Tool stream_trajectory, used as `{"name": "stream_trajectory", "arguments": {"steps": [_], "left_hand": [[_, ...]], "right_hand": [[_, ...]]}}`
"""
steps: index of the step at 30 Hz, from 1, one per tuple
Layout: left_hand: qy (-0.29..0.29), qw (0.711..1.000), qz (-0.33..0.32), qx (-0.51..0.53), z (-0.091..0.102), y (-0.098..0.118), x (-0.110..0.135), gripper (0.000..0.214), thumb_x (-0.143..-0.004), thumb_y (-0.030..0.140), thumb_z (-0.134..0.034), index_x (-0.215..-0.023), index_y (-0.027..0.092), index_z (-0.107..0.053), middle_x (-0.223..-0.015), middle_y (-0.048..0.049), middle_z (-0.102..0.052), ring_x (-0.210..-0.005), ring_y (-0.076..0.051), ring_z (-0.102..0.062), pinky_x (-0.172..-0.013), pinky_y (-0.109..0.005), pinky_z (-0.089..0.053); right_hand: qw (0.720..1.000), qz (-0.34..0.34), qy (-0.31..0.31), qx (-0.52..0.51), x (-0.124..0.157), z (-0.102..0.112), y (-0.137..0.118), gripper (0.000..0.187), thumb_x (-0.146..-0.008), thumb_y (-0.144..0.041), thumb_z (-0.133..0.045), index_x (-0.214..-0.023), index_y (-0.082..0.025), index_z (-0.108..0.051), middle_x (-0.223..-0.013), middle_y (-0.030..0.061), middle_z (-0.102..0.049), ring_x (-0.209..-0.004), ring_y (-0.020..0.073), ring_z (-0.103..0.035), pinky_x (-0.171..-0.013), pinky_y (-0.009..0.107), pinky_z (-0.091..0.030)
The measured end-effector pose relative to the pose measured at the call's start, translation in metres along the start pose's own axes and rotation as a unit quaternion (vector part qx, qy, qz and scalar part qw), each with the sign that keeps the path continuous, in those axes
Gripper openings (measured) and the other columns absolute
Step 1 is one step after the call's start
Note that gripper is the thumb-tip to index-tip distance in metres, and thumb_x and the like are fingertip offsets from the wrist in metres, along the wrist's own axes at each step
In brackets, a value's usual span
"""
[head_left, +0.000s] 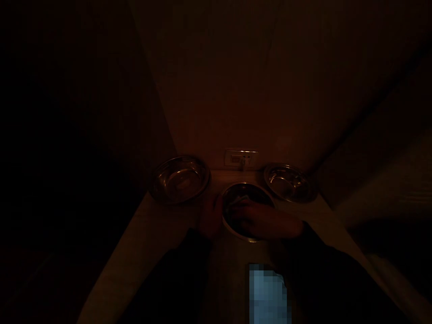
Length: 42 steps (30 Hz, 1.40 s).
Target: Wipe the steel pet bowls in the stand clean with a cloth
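The scene is very dark. A steel bowl [236, 194] sits in the middle of a pale surface [145, 252]. My left hand [209, 218] grips the bowl's left rim from outside. Inside the bowl lies my right hand [261, 219], its fingers pressed down on a small pale thing, perhaps a cloth [237, 201], too dim to name. Dark sleeves cover both my arms.
Two more steel bowls stand behind, one at the back left [180, 179] and one at the back right [289, 182]. A wall socket plate [241, 158] sits low on the wall between them. A blurred blue patch [267, 293] shows near the bottom edge.
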State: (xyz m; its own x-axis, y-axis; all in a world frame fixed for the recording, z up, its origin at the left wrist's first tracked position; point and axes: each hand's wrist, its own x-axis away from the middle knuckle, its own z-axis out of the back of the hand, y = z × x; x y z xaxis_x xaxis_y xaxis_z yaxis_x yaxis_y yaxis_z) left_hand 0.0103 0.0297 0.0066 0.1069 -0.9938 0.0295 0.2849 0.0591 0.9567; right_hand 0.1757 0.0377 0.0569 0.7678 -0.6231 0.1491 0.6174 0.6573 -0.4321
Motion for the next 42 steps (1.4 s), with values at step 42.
{"name": "stream_trajectory", "arguments": {"steps": [42], "left_hand": [[-0.004,1.0,-0.01,-0.011,-0.001,-0.003,0.001,0.037,-0.09,0.034,-0.037,-0.096,0.012,-0.067,-0.097,-0.0126,-0.071,-0.088,-0.023,-0.064,-0.083,-0.036,-0.046]], "right_hand": [[0.992,-0.102,0.041,0.068,0.001,0.005,0.002,0.034,-0.09,-0.021,-0.039,-0.111,-0.015,-0.064,-0.112,0.0175,-0.065,-0.1,0.0295,-0.061,-0.083,0.043,-0.049]]}}
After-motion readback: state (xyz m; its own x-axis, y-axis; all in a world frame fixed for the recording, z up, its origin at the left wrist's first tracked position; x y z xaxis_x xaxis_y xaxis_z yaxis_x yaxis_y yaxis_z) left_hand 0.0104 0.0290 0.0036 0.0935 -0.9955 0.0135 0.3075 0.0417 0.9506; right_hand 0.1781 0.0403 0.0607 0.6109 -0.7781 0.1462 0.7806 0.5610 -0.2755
